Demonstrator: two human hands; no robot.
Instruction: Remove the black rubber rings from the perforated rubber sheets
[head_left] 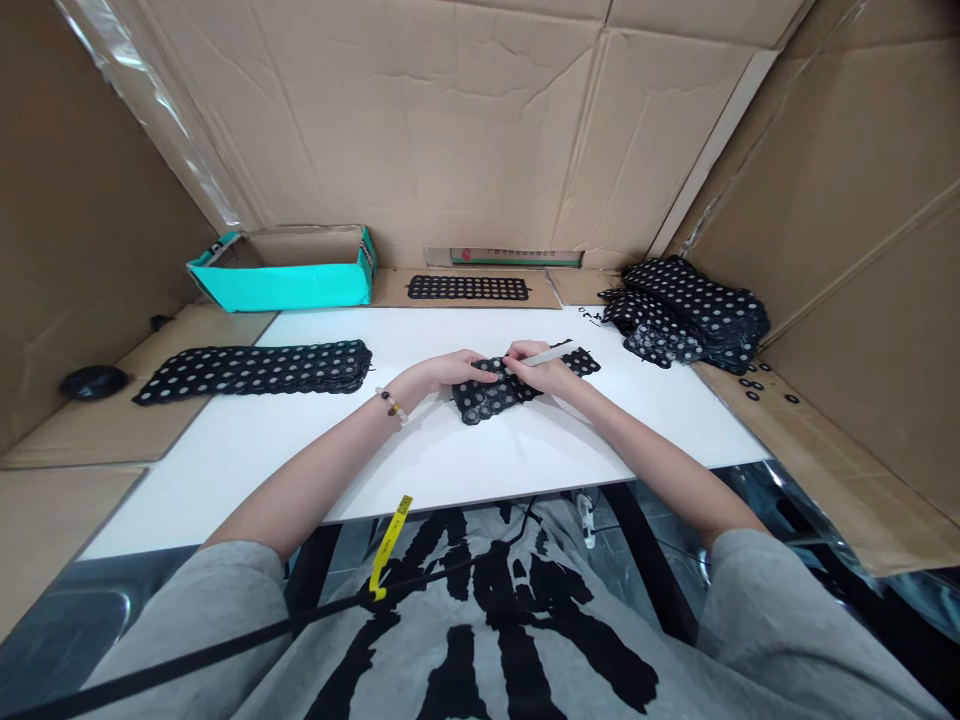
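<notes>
In the head view, a black rubbery sheet [487, 402] with rows of pale round spots lies at a slant on the white table in front of me. My left hand [454, 368] grips its left part, thumb on top and fingers closed at the edge. My right hand [546, 374] is closed around a slim white pen-like tool [553, 353]. That hand rests on the sheet's middle, close to my left fingertips. The tool's working tip is hidden by my fingers.
A neat stack of spotted black sheets [255, 370] lies left, a looser pile [697, 310] at the back right. Behind are a teal box [289, 287] and a black sheet with open holes [468, 288]. Small black rings [752, 384] lie right; a black round object [94, 382] sits far left.
</notes>
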